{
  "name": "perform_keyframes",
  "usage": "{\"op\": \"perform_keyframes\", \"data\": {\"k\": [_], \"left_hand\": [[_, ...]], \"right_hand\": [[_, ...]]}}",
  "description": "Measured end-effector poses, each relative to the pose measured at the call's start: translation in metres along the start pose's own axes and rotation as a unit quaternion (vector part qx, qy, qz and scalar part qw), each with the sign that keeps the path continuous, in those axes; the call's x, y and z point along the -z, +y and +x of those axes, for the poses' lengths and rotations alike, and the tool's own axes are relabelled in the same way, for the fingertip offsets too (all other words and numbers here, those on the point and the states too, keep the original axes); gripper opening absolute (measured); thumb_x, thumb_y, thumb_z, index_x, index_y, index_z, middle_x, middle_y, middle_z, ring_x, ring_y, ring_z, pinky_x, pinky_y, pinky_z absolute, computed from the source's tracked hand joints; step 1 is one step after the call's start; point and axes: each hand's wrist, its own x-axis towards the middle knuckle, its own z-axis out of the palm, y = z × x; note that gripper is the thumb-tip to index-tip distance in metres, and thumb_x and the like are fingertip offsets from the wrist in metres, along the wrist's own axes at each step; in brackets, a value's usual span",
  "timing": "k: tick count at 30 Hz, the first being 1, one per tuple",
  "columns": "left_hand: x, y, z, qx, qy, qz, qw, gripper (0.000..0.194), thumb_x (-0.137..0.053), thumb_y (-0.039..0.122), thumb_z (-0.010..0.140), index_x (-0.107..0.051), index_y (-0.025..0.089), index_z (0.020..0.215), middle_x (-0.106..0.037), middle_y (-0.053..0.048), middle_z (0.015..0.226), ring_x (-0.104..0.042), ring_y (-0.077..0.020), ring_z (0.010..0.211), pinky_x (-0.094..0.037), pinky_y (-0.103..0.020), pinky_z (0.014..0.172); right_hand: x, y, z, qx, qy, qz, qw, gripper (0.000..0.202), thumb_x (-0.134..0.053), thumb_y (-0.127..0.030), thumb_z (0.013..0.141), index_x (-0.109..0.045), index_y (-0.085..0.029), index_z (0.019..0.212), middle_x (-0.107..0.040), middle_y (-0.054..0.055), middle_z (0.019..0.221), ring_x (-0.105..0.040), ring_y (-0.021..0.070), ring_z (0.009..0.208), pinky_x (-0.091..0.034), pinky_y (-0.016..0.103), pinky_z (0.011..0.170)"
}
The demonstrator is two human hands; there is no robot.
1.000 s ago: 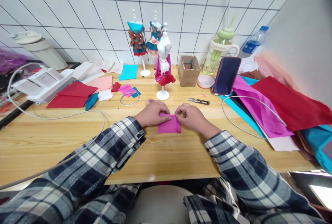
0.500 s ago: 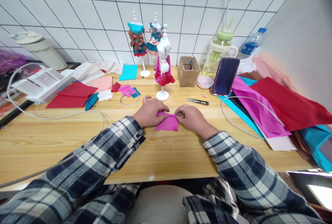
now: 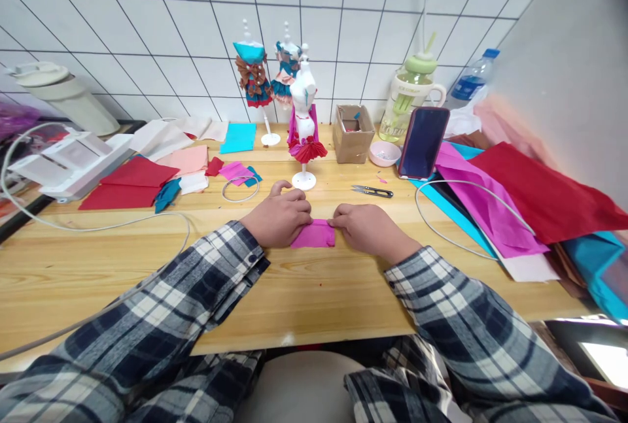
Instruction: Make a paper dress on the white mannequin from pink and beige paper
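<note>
Wooden table [image 3: 294, 299], tiled wall [image 3: 318, 24] behind. Magenta piece [image 3: 315, 235] sits between the hands: right hand [image 3: 367, 230] pinches its far corner, left hand [image 3: 279, 219] curls over the other end (gripping or pressing, can't tell), probably keeping the fold flat. Past the right: box [image 3: 349, 148] with colored scraps [image 3: 354, 129], pink bowl [image 3: 384, 159] of tiny pale bits [image 3: 385, 151].

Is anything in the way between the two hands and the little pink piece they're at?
Nothing visible is. The left hand and right hand both touch the pink piece directly. The snips lie farther back, off to the side.
</note>
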Motion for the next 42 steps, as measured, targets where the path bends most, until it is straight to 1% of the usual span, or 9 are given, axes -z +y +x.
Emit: {"op": "perform_keyframes", "data": {"k": [5, 9, 14, 18, 22, 25, 30, 36, 42], "left_hand": [[-0.004, -0.001, -0.006, 0.044, 0.003, -0.039, 0.998, 0.025, -0.049, 0.027, 0.089, -0.073, 0.026, 0.090, -0.070, -0.005, 0.093, -0.055, -0.0241, 0.096, -0.023, -0.050, 0.094], [-0.006, -0.009, -0.012, 0.119, 0.026, -0.096, 0.988, 0.027, -0.049, 0.034, 0.091, -0.070, 0.027, 0.106, -0.072, -0.005, 0.095, -0.060, -0.0209, 0.093, -0.025, -0.046, 0.094], [0.013, -0.046, -0.036, 0.229, 0.087, -0.030, 0.969, 0.032, -0.048, 0.039, 0.090, -0.069, 0.023, 0.108, -0.071, -0.008, 0.096, -0.060, -0.0252, 0.094, -0.034, -0.044, 0.091], [0.028, -0.084, -0.069, 0.283, -0.004, 0.016, 0.959, 0.026, -0.062, 0.045, 0.078, -0.071, 0.022, 0.086, -0.069, -0.008, 0.094, -0.058, -0.0290, 0.092, -0.039, -0.044, 0.087], [0.028, -0.099, -0.084, 0.325, -0.073, -0.028, 0.942, 0.015, -0.062, 0.037, 0.077, -0.065, 0.022, 0.078, -0.068, -0.005, 0.084, -0.058, -0.0274, 0.088, -0.038, -0.043, 0.083], [0.026, -0.092, -0.077, 0.343, -0.061, -0.033, 0.937, 0.015, -0.054, 0.035, 0.083, -0.060, 0.021, 0.079, -0.068, -0.007, 0.083, -0.060, -0.0274, 0.084, -0.039, -0.041, 0.078], [0.029, -0.050, -0.049, 0.285, 0.060, -0.128, 0.948, 0.015, -0.039, 0.032, 0.093, -0.050, 0.022, 0.091, -0.072, -0.003, 0.082, -0.062, -0.0213, 0.078, -0.041, -0.037, 0.081], [0.012, 0.013, -0.021, 0.229, 0.115, -0.168, 0.952, 0.017, -0.042, 0.032, 0.095, -0.054, 0.020, 0.099, -0.070, -0.004, 0.087, -0.063, -0.0198, 0.080, -0.044, -0.033, 0.078], [0.001, 0.028, -0.017, 0.204, 0.069, -0.152, 0.965, 0.026, -0.040, 0.032, 0.097, -0.063, 0.023, 0.105, -0.073, -0.004, 0.094, -0.064, -0.0214, 0.085, -0.044, -0.035, 0.080]], "right_hand": [[-0.010, 0.007, 0.002, -0.051, 0.051, 0.135, 0.988, 0.031, -0.052, -0.013, 0.084, -0.075, -0.025, 0.101, -0.074, 0.003, 0.100, -0.068, 0.0180, 0.088, -0.047, 0.028, 0.074], [-0.025, 0.020, 0.006, -0.148, 0.082, 0.323, 0.931, 0.033, -0.051, -0.016, 0.086, -0.069, -0.023, 0.113, -0.076, 0.000, 0.091, -0.067, 0.0120, 0.071, -0.049, 0.025, 0.071], [-0.026, 0.025, 0.009, -0.157, 0.107, 0.337, 0.922, 0.033, -0.052, -0.014, 0.082, -0.070, -0.023, 0.108, -0.075, 0.000, 0.087, -0.063, 0.0110, 0.063, -0.048, 0.025, 0.066], [-0.020, 0.023, 0.009, -0.171, 0.145, 0.320, 0.921, 0.033, -0.051, -0.011, 0.080, -0.071, -0.022, 0.103, -0.076, 0.001, 0.087, -0.064, 0.0127, 0.067, -0.047, 0.026, 0.065], [-0.016, 0.023, 0.009, -0.171, 0.166, 0.300, 0.924, 0.030, -0.051, -0.012, 0.080, -0.073, -0.022, 0.098, -0.075, 0.001, 0.086, -0.063, 0.0135, 0.065, -0.046, 0.026, 0.063], [-0.014, 0.022, 0.007, -0.169, 0.179, 0.286, 0.926, 0.029, -0.050, -0.014, 0.081, -0.073, -0.022, 0.097, -0.075, 0.001, 0.085, -0.059, 0.0131, 0.061, -0.045, 0.026, 0.061], [-0.003, 0.003, 0.006, -0.123, 0.251, 0.273, 0.921, 0.029, -0.056, -0.023, 0.083, -0.066, -0.022, 0.111, -0.073, 0.004, 0.096, -0.052, 0.0121, 0.056, -0.045, 0.027, 0.058], [0.003, -0.038, 0.032, -0.071, 0.262, 0.368, 0.889, 0.039, -0.064, -0.032, 0.082, -0.055, -0.023, 0.119, -0.067, 0.007, 0.118, -0.063, 0.0187, 0.092, -0.051, 0.028, 0.069], [-0.011, -0.047, 0.037, -0.119, 0.260, 0.392, 0.874, 0.025, -0.062, -0.022, 0.083, -0.061, -0.025, 0.107, -0.072, 0.002, 0.104, -0.066, 0.0173, 0.085, -0.052, 0.029, 0.074]]}}
